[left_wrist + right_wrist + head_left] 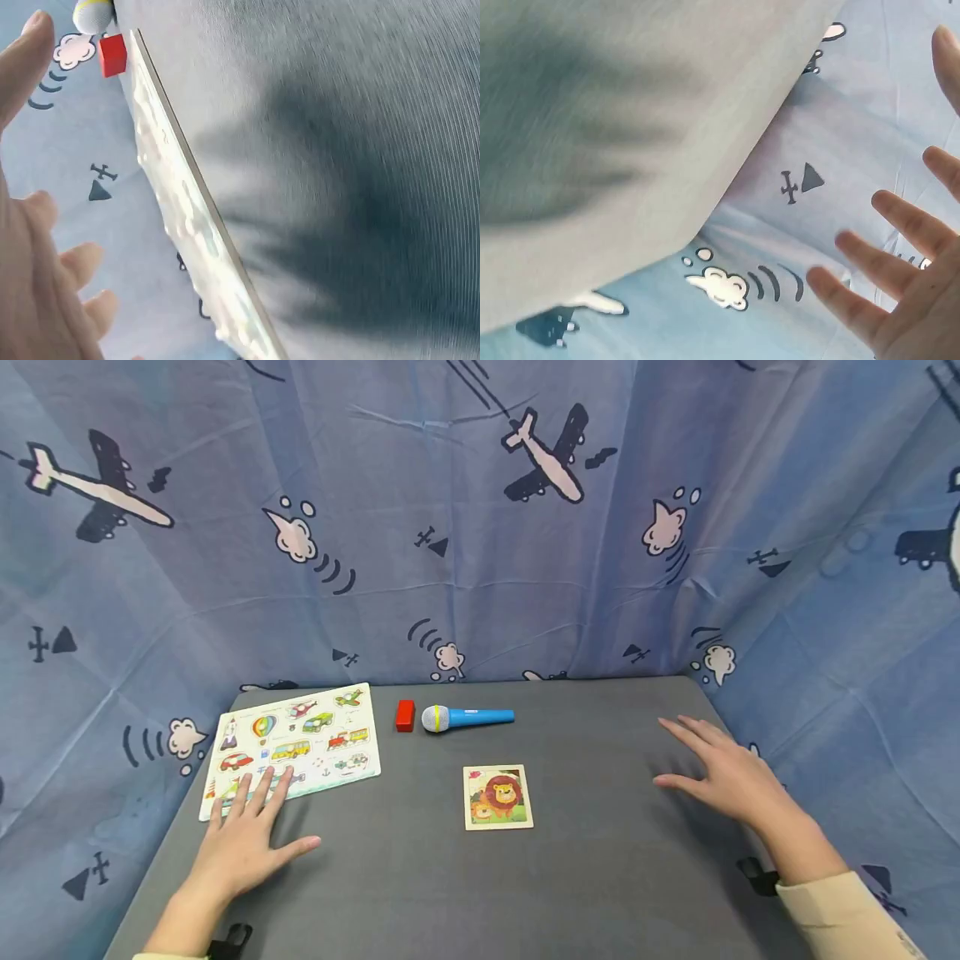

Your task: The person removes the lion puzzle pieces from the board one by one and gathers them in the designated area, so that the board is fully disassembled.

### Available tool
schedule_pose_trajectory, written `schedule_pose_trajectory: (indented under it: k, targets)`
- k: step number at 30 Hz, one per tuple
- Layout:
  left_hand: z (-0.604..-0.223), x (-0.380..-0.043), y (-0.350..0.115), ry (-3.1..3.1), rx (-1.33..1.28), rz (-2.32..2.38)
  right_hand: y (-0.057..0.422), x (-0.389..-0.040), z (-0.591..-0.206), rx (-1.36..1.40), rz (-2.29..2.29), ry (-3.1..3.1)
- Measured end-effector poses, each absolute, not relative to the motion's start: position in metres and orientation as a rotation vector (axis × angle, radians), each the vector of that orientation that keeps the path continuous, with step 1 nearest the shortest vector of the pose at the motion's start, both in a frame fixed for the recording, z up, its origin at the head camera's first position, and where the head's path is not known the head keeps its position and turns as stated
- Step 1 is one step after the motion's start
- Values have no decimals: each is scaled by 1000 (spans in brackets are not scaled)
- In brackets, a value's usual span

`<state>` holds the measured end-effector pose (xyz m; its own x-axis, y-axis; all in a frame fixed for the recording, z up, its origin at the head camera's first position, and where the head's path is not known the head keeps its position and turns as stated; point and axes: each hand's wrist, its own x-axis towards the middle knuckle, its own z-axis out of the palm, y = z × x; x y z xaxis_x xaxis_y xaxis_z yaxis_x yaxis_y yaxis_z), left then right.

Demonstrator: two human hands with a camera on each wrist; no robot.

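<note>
My left hand (243,847) holds nothing; its fingers (260,793) are spread, the tips over the near edge of the picture board (300,747). On my left wrist's view there seems to be a gap between them and the board, so I judge they hover rather than touch. The relation that counts is this one: the board lies straight ahead of and beneath these fingers, its long axis running crosswise to them, the right end slanting a little farther away, with more of it to the right of my fingertips than to the left. My left hand is by far the nearer.

My right hand (723,768) is released too, fingers apart and grasping nothing, above the right side of the desk (585,877). Leftward from those fingers, well apart, lie the lion picture square (498,797), slightly closer to me, and the toy microphone (468,718), its handle end pointing toward my right hand. Beyond the microphone's head, just beside it, sits the red block (405,716), ahead and to the right of my left fingers.
</note>
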<state>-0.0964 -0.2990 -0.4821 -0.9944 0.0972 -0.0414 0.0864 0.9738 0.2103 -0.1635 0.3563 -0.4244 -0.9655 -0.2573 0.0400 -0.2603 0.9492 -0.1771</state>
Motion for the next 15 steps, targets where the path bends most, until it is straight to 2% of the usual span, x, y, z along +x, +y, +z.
schedule_pose_trajectory:
  k: [7,15]
  targets:
    - [-496,-106,-277,3137,201,469,335,-166,-434,416,423,-3011]
    - [-508,-108,-226,3111,313,591,305,-170,-458,431,567,-2967]
